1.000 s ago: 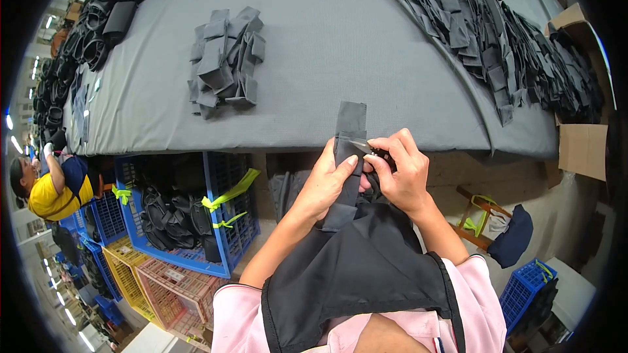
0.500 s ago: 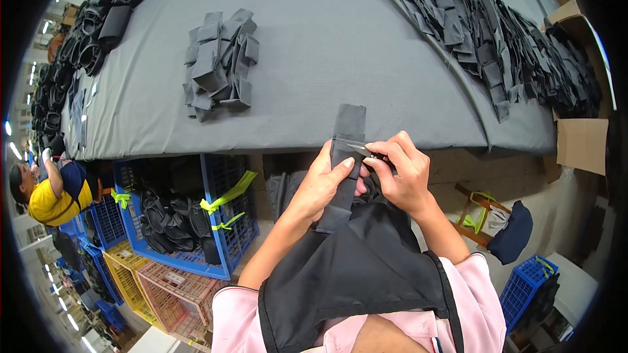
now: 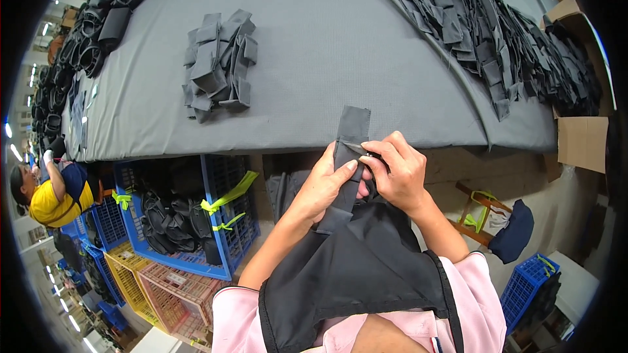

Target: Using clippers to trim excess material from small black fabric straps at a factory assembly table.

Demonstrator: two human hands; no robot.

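My left hand (image 3: 318,188) grips a dark grey fabric strip (image 3: 354,124), thumb on top, just in front of the table's near edge. The strip's far end stands out over the edge of the cloth, and its lower end hangs over my black apron (image 3: 373,261). Between the thumb and fingers of my right hand (image 3: 400,175) is a small pointed metal tool that looks like thread snips (image 3: 355,148). Its tip lies against the strip, just beyond my left thumb. Most of its handle is hidden by my fingers.
A grey cloth covers the table (image 3: 314,59). On it lie a small heap of fabric pieces (image 3: 219,65), a long pile of strips (image 3: 471,33) and black padded items (image 3: 98,26). Blue crates (image 3: 219,216) stand below left, a cardboard box (image 3: 582,144) at right. A person in yellow (image 3: 59,196) is far left.
The strip's far end has tilted slightly to the right. My right hand and the snips have shifted a little; both hands keep their hold.
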